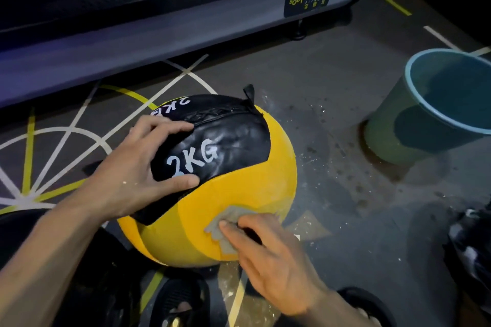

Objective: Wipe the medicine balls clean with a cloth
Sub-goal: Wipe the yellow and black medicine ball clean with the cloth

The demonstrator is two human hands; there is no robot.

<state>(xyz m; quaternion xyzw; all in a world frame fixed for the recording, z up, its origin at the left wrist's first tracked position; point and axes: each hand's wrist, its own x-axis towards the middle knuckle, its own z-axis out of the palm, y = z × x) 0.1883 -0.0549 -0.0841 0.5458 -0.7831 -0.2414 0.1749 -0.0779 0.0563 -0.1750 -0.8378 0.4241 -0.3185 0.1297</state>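
Here left hand [138, 164] palms round leathery ball [239, 194]; right hand [268, 249] pinches cloth [225, 223].

Yellow-black "2KG" medicine ball [239, 188] on floor; seemingly damp grey cloth [225, 223] against it.

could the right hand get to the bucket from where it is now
Probably yes: the right hand presses the cloth low on the ball, and only bare floor lies between it and the bucket.
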